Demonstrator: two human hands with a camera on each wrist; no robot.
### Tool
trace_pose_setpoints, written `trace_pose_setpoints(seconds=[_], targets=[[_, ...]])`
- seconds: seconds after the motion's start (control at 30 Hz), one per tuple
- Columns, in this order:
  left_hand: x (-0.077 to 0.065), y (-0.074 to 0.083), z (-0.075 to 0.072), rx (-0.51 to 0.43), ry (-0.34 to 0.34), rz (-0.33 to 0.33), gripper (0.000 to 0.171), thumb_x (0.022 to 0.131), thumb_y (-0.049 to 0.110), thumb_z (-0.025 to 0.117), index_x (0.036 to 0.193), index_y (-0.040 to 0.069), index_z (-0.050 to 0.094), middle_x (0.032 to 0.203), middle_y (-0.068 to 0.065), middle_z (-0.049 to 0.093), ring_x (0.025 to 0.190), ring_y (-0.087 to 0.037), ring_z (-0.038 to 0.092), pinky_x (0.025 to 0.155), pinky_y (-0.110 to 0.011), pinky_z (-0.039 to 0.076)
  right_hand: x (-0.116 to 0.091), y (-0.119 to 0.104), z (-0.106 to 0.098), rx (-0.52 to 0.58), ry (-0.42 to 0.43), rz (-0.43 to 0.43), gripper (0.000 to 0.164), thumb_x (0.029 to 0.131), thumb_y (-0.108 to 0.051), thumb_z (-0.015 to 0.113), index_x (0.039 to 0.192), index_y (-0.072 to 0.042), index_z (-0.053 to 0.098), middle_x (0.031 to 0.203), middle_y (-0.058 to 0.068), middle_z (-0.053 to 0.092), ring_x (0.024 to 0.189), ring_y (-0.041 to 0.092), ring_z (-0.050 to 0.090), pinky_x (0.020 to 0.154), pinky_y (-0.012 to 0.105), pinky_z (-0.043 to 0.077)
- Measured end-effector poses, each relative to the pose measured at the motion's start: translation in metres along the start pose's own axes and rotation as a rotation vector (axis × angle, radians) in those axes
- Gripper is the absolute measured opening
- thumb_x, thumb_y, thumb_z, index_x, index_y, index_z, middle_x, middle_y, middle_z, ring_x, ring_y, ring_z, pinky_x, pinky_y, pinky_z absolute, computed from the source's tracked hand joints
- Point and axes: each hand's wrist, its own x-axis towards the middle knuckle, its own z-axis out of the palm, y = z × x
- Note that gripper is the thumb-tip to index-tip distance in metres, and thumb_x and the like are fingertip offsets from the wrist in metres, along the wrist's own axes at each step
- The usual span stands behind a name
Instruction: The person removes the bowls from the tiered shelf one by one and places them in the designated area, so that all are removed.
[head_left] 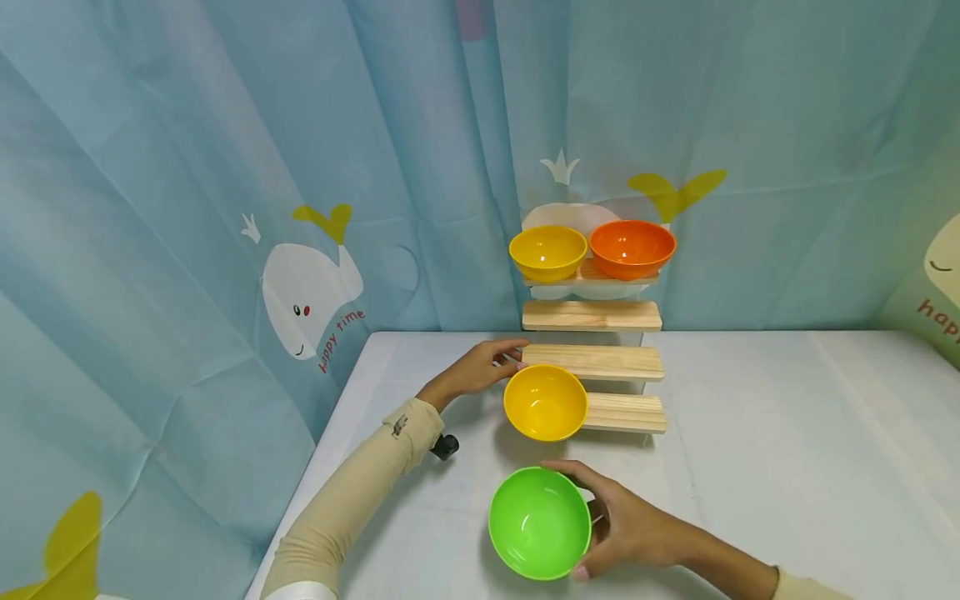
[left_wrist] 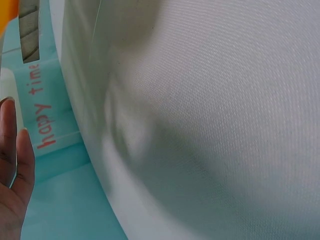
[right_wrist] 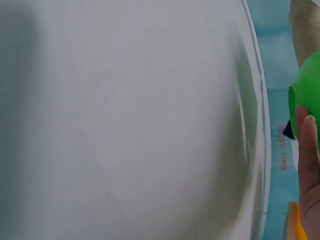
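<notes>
My left hand (head_left: 483,368) is at the left side of the stepped rack, its fingers loosely extended. Its thumb tip meets or nearly meets the rim of a yellow bowl (head_left: 546,404). That bowl sits at the left end of the rack's lowest wooden step (head_left: 626,413); I cannot tell whether it rests fully there. With thumb and fingers spread around its right side, my right hand (head_left: 630,525) grips a green bowl (head_left: 538,525). In the right wrist view the green bowl (right_wrist: 309,87) appears raised above the table. Only part of each hand shows in the wrist views.
On the top step stand another yellow bowl (head_left: 547,254) and an orange bowl (head_left: 632,250), side by side. Two bare wooden steps (head_left: 592,316) lie between top and bottom. A white-covered table (head_left: 780,450) carries the rack, and a blue curtain (head_left: 420,167) hangs behind it.
</notes>
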Motion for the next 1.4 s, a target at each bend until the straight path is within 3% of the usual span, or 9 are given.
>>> trace_pose_setpoints(seconds=[0.33,0.57,0.87,1.4], targets=[[0.000,0.001,0.000,0.007,-0.004,0.000,0.048,0.105,0.023,0.057,0.150,0.012,0.048,0.131,-0.012,0.065,0.112,-0.024,0.065,0.090,-0.028,0.055,0.011,0.004,0.012,0.010,-0.013,0.008,0.100,0.074,-0.001,0.083,0.156,-0.017,0.028,0.144,0.027,0.041,0.096,0.026,0.073,0.075,0.041,0.062],[-0.001,0.002,-0.002,0.020,-0.006,-0.010,0.048,0.105,0.025,0.056,0.151,0.012,0.048,0.131,-0.012,0.065,0.113,-0.024,0.064,0.090,-0.029,0.055,0.020,0.002,0.017,-0.014,0.021,0.086,0.101,0.073,-0.004,0.086,0.156,-0.022,0.029,0.146,0.024,0.040,0.097,0.025,0.072,0.077,0.039,0.061],[-0.001,0.003,-0.002,0.020,-0.007,-0.006,0.048,0.105,0.023,0.057,0.150,0.011,0.048,0.132,-0.013,0.065,0.115,-0.025,0.064,0.095,-0.031,0.053,0.035,0.002,0.026,-0.014,0.009,0.092,0.103,0.075,-0.006,0.085,0.157,-0.009,0.024,0.150,0.027,0.036,0.098,0.022,0.072,0.082,0.036,0.060],[0.000,0.003,-0.002,0.024,-0.015,0.001,0.048,0.104,0.023,0.057,0.150,0.010,0.048,0.131,-0.013,0.065,0.115,-0.025,0.064,0.094,-0.032,0.054,0.051,0.011,0.027,-0.015,-0.003,0.109,0.102,0.077,-0.018,0.086,0.157,-0.007,0.023,0.152,0.024,0.034,0.101,0.022,0.070,0.087,0.033,0.058]])
